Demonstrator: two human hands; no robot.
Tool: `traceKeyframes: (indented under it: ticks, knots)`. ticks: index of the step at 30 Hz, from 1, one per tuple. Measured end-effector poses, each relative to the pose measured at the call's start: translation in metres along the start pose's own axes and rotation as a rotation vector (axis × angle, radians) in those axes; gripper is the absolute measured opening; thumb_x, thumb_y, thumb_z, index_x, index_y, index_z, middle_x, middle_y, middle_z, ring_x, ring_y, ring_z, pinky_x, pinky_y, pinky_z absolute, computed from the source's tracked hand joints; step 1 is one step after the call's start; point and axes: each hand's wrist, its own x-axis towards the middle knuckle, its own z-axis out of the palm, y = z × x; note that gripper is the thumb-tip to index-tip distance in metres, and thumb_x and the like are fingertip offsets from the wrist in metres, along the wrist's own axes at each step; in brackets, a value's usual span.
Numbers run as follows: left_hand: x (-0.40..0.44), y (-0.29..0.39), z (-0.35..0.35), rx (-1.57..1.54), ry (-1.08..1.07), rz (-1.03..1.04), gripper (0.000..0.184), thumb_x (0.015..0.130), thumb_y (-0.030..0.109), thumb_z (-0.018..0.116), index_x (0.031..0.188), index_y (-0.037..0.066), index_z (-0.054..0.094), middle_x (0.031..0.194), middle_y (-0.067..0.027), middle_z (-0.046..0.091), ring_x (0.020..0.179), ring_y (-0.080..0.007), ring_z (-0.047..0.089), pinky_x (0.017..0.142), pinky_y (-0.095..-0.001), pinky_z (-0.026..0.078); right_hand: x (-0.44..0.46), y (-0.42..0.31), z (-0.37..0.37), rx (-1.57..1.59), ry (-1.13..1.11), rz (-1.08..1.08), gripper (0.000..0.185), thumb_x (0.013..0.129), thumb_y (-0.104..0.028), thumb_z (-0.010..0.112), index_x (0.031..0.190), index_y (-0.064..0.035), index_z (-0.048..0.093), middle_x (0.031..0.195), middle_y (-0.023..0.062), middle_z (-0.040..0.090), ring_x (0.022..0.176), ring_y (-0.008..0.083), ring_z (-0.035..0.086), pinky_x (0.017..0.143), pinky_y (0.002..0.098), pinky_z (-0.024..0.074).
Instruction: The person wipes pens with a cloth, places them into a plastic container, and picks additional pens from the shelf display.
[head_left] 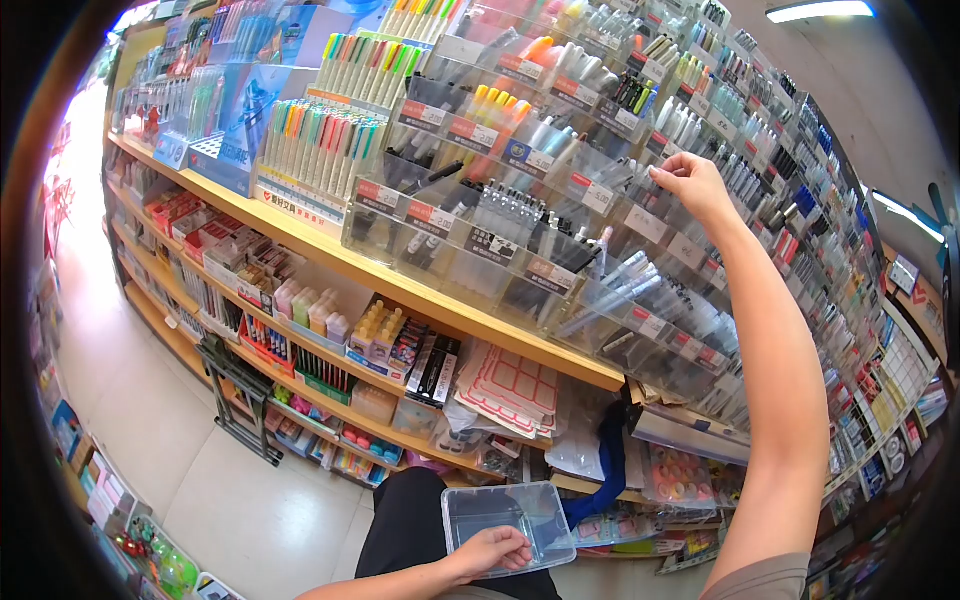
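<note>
My right hand [692, 187] reaches up to the tiered clear acrylic pen rack [645, 222]. Its thumb and forefinger are pinched together by the pens in one compartment; anything between the fingertips is too small to make out. Below, a clear plastic box [470, 508] rests on my dark-trousered lap [405, 530]. Over the box, near its front edge, is my left hand [497, 550] with curled fingers. Whether it grips anything is hidden. Close under my right hand, clear-barrelled pens [622, 285] lean in a lower compartment.
Left of the rack stand coloured marker sets [320, 145] and blue display boxes [228, 150]. A wooden shelf edge [440, 312] runs below them. Lower shelves hold glue bottles [378, 328] and red-printed label sheets [510, 385]. A black metal stand [240, 400] is on the tiled floor.
</note>
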Motion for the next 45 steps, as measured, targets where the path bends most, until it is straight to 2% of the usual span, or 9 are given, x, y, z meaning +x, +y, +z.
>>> traceKeyframes:
  ticks: [7,10,13,17,27,30,36,39,45]
  knots:
    - [0.001,0.0,-0.009,0.519,-0.045,0.144,0.028,0.091,0.026,0.048,0.103,0.001,0.051,0.093,-0.0066,0.059,0.087,-0.0135,0.057,0.075,-0.0257,0.046,-0.002,0.004,-0.001,0.152,-0.02,0.021,0.016,0.074,-0.014,0.07,0.08,-0.0017,0.062,0.073,0.0027,0.061,0.068,0.0097,0.053,0.063,0.0246,0.042]
    - [-0.028,0.032,0.011,0.996,-0.016,0.091,0.034,0.088,0.03,0.052,0.105,0.0,0.051,0.096,-0.0115,0.059,0.091,-0.0205,0.058,0.077,-0.0305,0.046,-0.003,0.005,-0.005,0.223,0.036,-0.03,0.013,0.075,-0.011,0.068,0.08,-0.0019,0.061,0.072,0.002,0.06,0.066,0.0087,0.052,0.061,0.0231,0.0418]
    - [-0.037,0.029,0.006,1.358,-0.108,0.319,0.037,0.085,0.031,0.055,0.106,0.0,0.05,0.095,-0.0155,0.058,0.091,-0.029,0.057,0.077,-0.0356,0.046,-0.005,0.004,-0.013,0.316,0.074,-0.048,0.01,0.076,-0.009,0.067,0.08,-0.0025,0.061,0.073,0.0008,0.06,0.065,0.0077,0.053,0.06,0.022,0.0416]
    - [-0.046,0.035,0.01,1.594,-0.207,0.207,0.024,0.082,0.019,0.053,0.097,0.0,0.048,0.09,-0.0162,0.055,0.09,-0.0339,0.055,0.074,-0.0407,0.045,-0.002,0.017,-0.022,0.475,0.033,-0.023,0.005,0.08,-0.008,0.062,0.085,-0.0059,0.059,0.078,-0.0005,0.061,0.07,0.0069,0.057,0.064,0.0212,0.0479]
    - [-0.062,0.056,0.015,1.748,-0.189,0.366,0.027,0.071,0.005,0.052,0.098,-0.001,0.048,0.09,-0.0161,0.054,0.093,-0.0331,0.055,0.073,-0.0388,0.048,-0.007,0.02,-0.036,0.653,0.078,-0.054,0.01,0.079,-0.002,0.06,0.089,-0.0035,0.059,0.085,0.0054,0.065,0.076,0.0087,0.059,0.066,0.0215,0.0475]
    - [-0.064,0.052,0.018,1.757,-0.219,0.271,0.028,0.075,0.009,0.053,0.101,-0.001,0.048,0.092,-0.0163,0.054,0.092,-0.033,0.055,0.073,-0.0383,0.048,-0.008,0.017,-0.032,0.56,-0.055,-0.066,0.011,0.078,0.0,0.06,0.089,-0.0026,0.059,0.083,0.0056,0.065,0.076,0.0093,0.06,0.066,0.0208,0.047]
    - [-0.055,0.046,0.007,1.634,-0.096,0.436,0.03,0.085,0.023,0.053,0.104,0.001,0.049,0.095,-0.0161,0.054,0.091,-0.0338,0.055,0.075,-0.039,0.047,-0.008,0.018,-0.025,0.32,-0.168,-0.012,0.01,0.081,-0.004,0.056,0.091,-0.0055,0.059,0.084,0.002,0.064,0.076,0.0071,0.056,0.067,0.0207,0.0425]
    - [-0.055,0.07,0.013,1.584,-0.022,0.516,0.031,0.085,0.024,0.053,0.104,0.001,0.049,0.093,-0.0154,0.055,0.09,-0.0331,0.055,0.075,-0.0393,0.046,-0.01,0.012,-0.025,0.316,-0.175,0.02,0.01,0.082,-0.005,0.056,0.092,-0.0056,0.059,0.083,0.0021,0.064,0.076,0.0071,0.055,0.067,0.0211,0.0422]
    - [-0.055,0.107,0.017,1.588,0.043,0.558,0.028,0.085,0.023,0.054,0.103,0.002,0.052,0.095,-0.014,0.056,0.09,-0.0315,0.055,0.076,-0.0383,0.045,0.001,0.019,-0.021,0.384,0.023,-0.254,0.012,0.077,0.009,0.052,0.086,0.0028,0.058,0.075,0.0047,0.061,0.071,0.0105,0.058,0.067,0.0217,0.0454]
